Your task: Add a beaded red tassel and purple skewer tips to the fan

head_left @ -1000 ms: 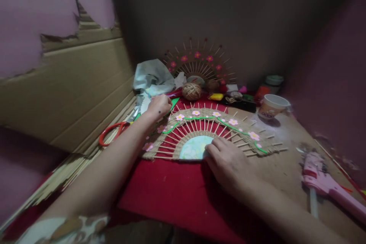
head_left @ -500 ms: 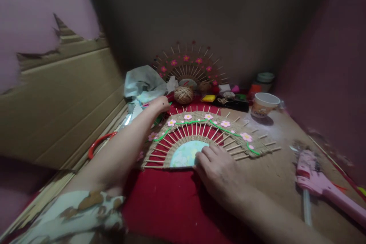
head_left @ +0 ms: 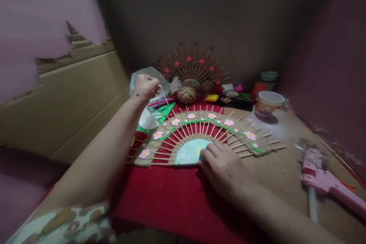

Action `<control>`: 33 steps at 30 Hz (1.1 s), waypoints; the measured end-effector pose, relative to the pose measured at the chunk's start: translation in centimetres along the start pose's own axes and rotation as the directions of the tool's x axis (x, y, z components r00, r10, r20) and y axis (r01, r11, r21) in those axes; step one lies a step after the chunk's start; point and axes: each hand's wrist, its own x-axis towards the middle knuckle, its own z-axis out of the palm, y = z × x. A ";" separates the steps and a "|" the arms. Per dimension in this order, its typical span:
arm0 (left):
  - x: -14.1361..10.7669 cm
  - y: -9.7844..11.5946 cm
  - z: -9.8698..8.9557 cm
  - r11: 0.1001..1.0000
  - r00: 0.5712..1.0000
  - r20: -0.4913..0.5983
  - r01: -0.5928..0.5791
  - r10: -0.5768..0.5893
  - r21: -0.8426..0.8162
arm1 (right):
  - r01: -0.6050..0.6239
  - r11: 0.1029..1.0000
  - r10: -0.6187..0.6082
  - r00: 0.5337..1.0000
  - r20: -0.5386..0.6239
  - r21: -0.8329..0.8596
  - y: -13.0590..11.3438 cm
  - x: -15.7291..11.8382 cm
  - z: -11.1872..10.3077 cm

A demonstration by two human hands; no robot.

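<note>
A woven fan (head_left: 185, 137) with pink flowers, a green wavy line and a pale blue half-circle centre (head_left: 190, 153) lies on red cloth (head_left: 168, 198) and brown board. My right hand (head_left: 223, 166) rests with bent fingers at the right part of that half circle, touching its lower edge. Behind the fan's left side, my left hand (head_left: 147, 87) is raised, its fingers pinched on a thin stick (head_left: 164, 94) that slants down over green and white paper pieces (head_left: 166, 111).
A second fan (head_left: 188, 66) stands at the back wall. Before it are a twine ball (head_left: 187, 94) and a yellow packet (head_left: 211, 98). A paper cup (head_left: 267, 105) is at right, a pink glue gun (head_left: 317, 177) at far right. Cardboard (head_left: 85, 95) lines the left side.
My left hand has risen and moved left from behind the fan, and a thin stick now shows in its fingers. My right hand stays on the fan. The view has shifted slightly.
</note>
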 end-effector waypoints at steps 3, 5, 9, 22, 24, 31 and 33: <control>-2.4 0.7 -1.0 0.983 0.999 -0.011 -0.039 0.037 -0.180 | 0.008 1.000 -0.008 1.000 0.017 0.001 0.0 0.0 -0.1; -4.0 1.2 -1.6 0.917 0.999 -0.011 -0.035 0.033 -0.397 | 0.008 1.000 -0.008 1.000 0.026 0.005 0.0 0.0 -0.1; -7.6 2.2 -2.7 0.684 0.976 0.198 0.087 0.086 -0.724 | -0.025 1.000 0.024 0.998 0.057 0.019 0.1 0.0 0.0; -19.3 0.8 -3.2 0.608 0.832 0.523 0.321 0.185 -0.726 | -0.126 0.983 0.103 0.981 0.164 0.133 0.4 0.2 -1.1; -20.1 0.6 -2.8 0.620 0.821 0.540 0.330 0.184 -0.712 | -0.125 0.979 0.104 0.985 0.134 0.161 0.4 -0.1 -1.0; -21.0 0.3 -1.7 0.645 0.774 0.598 0.352 0.208 -0.679 | -0.114 0.978 0.103 0.992 0.070 0.177 0.5 -0.6 -1.0; -21.3 0.2 -1.7 0.640 0.760 0.616 0.371 0.206 -0.672 | -0.115 0.972 0.104 0.992 0.064 0.204 0.6 -0.7 -1.0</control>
